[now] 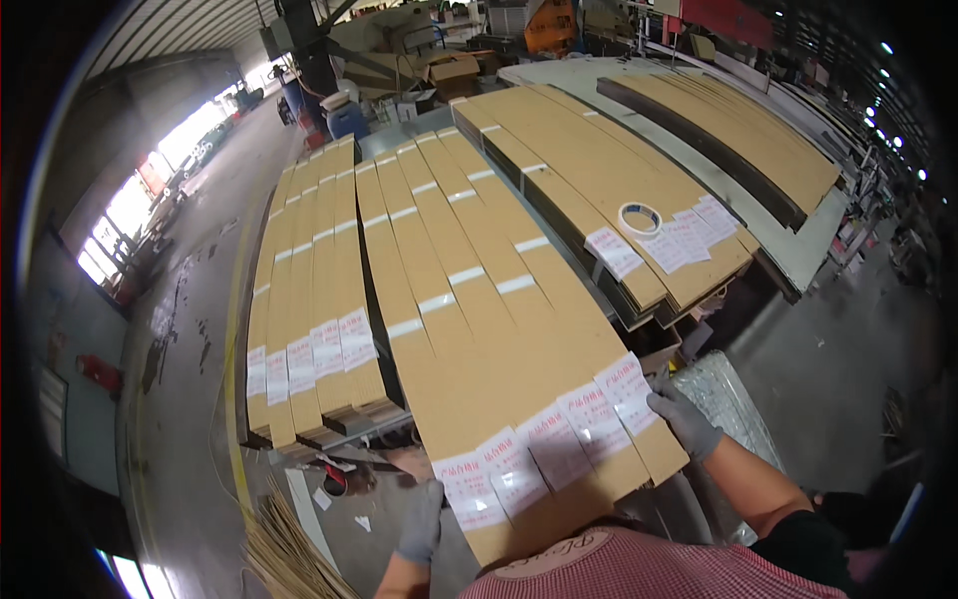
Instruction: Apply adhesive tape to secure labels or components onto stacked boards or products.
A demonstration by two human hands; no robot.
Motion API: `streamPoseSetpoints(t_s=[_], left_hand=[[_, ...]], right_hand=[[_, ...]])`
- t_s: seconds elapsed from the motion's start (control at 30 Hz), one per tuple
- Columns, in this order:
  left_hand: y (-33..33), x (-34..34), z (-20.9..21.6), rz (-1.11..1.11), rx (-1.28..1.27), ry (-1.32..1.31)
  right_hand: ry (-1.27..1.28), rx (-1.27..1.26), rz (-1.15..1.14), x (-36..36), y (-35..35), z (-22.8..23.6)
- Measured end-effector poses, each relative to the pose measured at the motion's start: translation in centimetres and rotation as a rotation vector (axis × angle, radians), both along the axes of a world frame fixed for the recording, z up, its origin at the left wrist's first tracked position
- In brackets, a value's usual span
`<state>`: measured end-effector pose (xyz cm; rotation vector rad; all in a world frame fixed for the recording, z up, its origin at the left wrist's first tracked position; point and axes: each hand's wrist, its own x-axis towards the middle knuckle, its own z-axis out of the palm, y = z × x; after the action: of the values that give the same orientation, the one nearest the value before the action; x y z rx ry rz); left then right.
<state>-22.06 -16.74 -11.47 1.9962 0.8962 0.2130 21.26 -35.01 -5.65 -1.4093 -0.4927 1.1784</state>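
A row of long, narrow brown cardboard cartons lies side by side in front of me, its near end jutting toward my body. White tape strips cross them, and white labels with red print overlap along the near end. My right hand, in a grey glove, is closed on the right edge of this end, thumb by the last label. On the left edge, my grey-gloved left hand grips the near corner, its fingers partly hidden.
Similar labelled cartons lie at the left, and another stack at the right carries a tape roll. Farther right, more cardboard rests on a pale table. Thin strips stand low at the left; a plastic-wrapped bundle sits right.
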Motion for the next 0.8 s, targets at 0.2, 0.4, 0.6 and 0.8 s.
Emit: streamPoseSetpoints(t_s=[0.2,0.4,0.6,0.8], left_hand=[[4.2,3.4,-1.5,0.526,-0.709,-0.583],[7.3,9.2,-8.9,0.643,-0.757,-0.994],[6.4,11.1,-5.3,0.658,-0.863,-1.138],[8.4,10.9,-0.4,0.501,-1.073,-1.231]], right_hand=[[0.233,0.041,0.132,1.5,4.5,0.4],[0.556,0.068,0.129,5.0,12.2,-3.7],[0.321,0.175,0.143,4.4,16.5,-3.6],[0.266,0.163,0.1,5.2,17.3,-3.2]])
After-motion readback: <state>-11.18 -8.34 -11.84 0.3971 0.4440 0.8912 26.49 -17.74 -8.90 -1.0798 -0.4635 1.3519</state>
